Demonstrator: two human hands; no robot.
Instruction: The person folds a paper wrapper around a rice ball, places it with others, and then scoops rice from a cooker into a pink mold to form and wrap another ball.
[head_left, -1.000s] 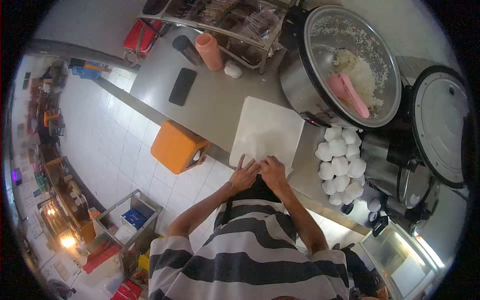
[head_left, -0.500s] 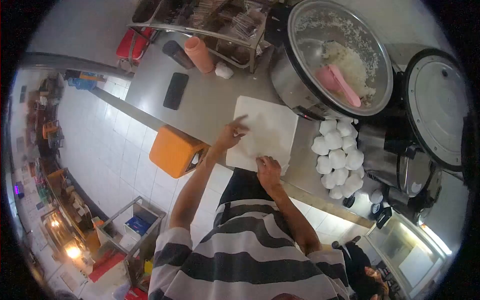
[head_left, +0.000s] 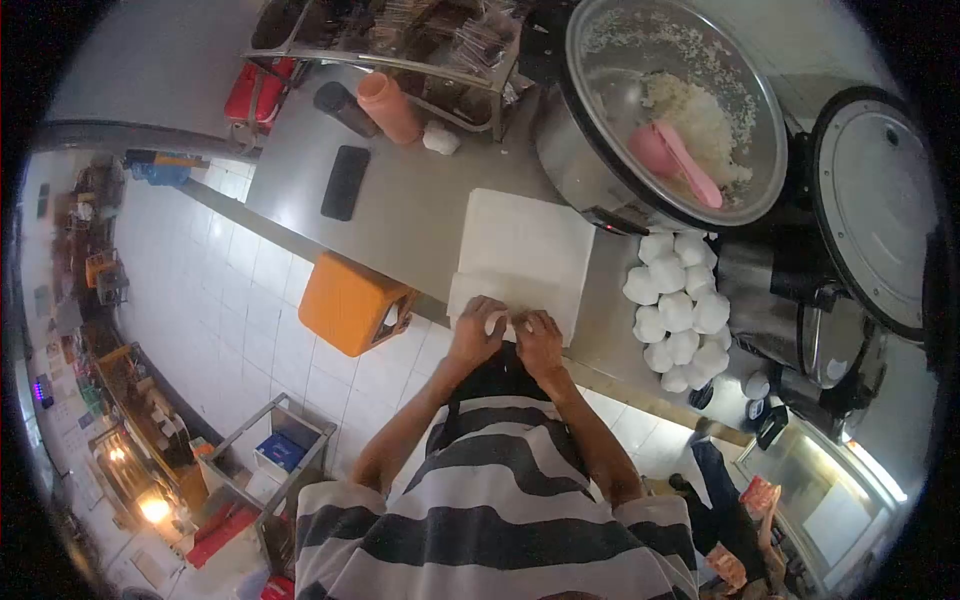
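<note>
2 hands, left hand and right hand, at near edge of white paper, left of rice cooker.
Left to right: dark flat slab far left of cooker; left hand back from over the paper to its near edge, fingers curled; paper flat on counter, near edge partly hidden, so work looks two-handed again; paper near square, long axis unclear, sides run from hands away toward rack, slightly askew; right hand still at near edge, fingers bent; pinch or mere touch, finger gap: can't tell for either; white bundles just nearside of cooker.
</note>
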